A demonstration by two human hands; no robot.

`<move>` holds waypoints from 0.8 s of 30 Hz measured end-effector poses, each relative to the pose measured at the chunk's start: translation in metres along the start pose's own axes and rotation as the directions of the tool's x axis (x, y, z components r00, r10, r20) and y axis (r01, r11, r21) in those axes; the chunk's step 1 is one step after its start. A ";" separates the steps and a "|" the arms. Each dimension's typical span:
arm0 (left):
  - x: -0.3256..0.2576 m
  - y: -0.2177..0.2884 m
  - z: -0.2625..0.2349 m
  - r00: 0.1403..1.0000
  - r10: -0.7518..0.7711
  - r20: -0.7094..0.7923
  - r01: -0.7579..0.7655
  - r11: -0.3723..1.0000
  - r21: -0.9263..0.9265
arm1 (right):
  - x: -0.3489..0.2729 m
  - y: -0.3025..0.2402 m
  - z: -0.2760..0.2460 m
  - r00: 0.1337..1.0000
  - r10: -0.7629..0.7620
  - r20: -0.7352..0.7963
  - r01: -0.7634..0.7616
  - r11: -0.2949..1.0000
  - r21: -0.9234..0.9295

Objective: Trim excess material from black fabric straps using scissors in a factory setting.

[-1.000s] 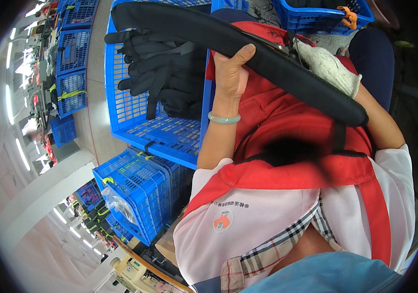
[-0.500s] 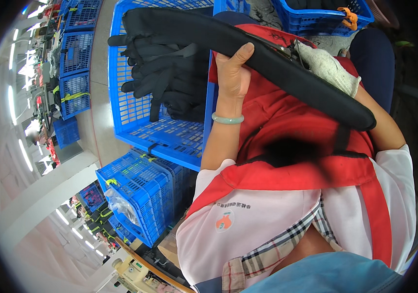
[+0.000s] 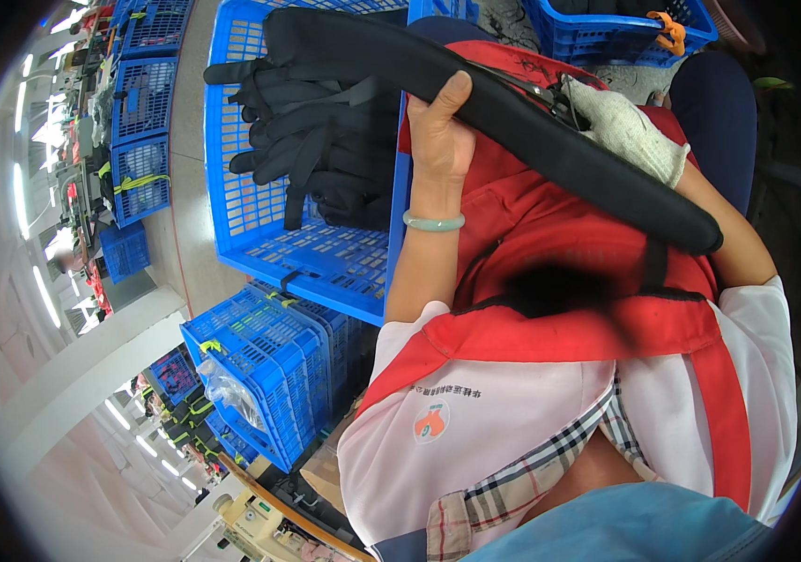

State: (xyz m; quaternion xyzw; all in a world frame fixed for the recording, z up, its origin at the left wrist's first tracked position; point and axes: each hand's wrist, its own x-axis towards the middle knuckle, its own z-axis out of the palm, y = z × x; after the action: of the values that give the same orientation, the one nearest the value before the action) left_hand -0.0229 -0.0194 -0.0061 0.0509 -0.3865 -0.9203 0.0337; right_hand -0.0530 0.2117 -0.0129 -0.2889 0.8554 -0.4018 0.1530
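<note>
A long black padded strap (image 3: 550,142) lies slantwise across my lap, its rounded near end over my right forearm and its far end over a blue crate. My left hand (image 3: 442,136), bare with a pale green bangle at the wrist, is closed on the strap, thumb on top. Beyond the strap's far edge is my right hand (image 3: 633,136) in a whitish knitted glove, its fingers partly hidden. It is closed around a dark metal tool, seemingly scissors (image 3: 562,105), whose slim metal part points left along the strap. A red apron (image 3: 550,220) covers my lap.
At my left stands the blue crate (image 3: 214,178), holding a heap of similar black straps (image 3: 321,140). Another blue crate (image 3: 588,37) with an orange tie is at the far right. Stacked blue crates (image 3: 269,365) and a sewing machine (image 3: 255,525) are at lower left.
The strap's far end has shifted slightly to the right. My left hand has moved a little leftward along it, and the gloved right hand has turned, showing more of the dark tool.
</note>
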 end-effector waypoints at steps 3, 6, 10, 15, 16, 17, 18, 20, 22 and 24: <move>-0.003 -0.005 0.004 1.000 0.021 0.004 -0.021 0.999 0.034 | 0.002 -0.002 -0.002 0.999 -0.036 -0.021 0.034 0.996 -0.086; -0.004 -0.002 0.004 1.000 0.004 -0.016 -0.004 1.000 0.017 | 0.009 -0.014 -0.007 0.997 -0.081 0.006 0.081 0.985 -0.155; -0.005 -0.002 0.005 0.999 -0.027 -0.044 0.025 0.999 -0.042 | 0.011 -0.015 -0.006 0.996 -0.085 -0.013 0.082 0.986 -0.148; -0.007 -0.006 0.003 0.999 0.037 0.016 -0.037 0.999 0.037 | 0.015 -0.004 -0.003 0.997 -0.082 0.012 0.083 0.994 -0.066; -0.006 -0.006 0.004 0.999 0.028 0.031 -0.028 0.999 0.024 | 0.015 0.000 -0.002 0.999 -0.040 0.032 0.039 0.998 0.042; -0.004 -0.004 0.004 0.999 0.026 0.034 -0.026 0.999 0.022 | 0.013 0.003 -0.003 0.999 -0.037 0.030 0.036 0.999 0.039; -0.002 0.001 0.001 1.000 0.012 0.024 -0.012 1.000 0.002 | 0.013 -0.004 -0.007 0.996 -0.091 -0.017 0.091 0.995 -0.049; 0.003 0.008 -0.005 1.000 0.001 0.012 -0.001 1.000 -0.018 | 0.013 -0.009 -0.007 0.987 -0.151 -0.058 0.142 0.980 -0.138; 0.010 0.010 -0.009 1.000 0.014 0.020 -0.015 1.000 0.008 | 0.013 -0.008 -0.004 0.999 -0.036 -0.031 0.031 0.986 -0.165; 0.011 0.006 -0.009 0.999 0.027 0.023 -0.027 0.999 0.019 | 0.011 -0.005 -0.006 0.989 -0.141 -0.050 0.126 0.967 -0.221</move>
State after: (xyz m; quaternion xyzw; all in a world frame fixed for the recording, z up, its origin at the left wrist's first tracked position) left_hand -0.0324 -0.0309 -0.0085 0.0356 -0.3966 -0.9164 0.0413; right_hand -0.0626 0.2062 -0.0056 -0.3475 0.8774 -0.3244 0.0648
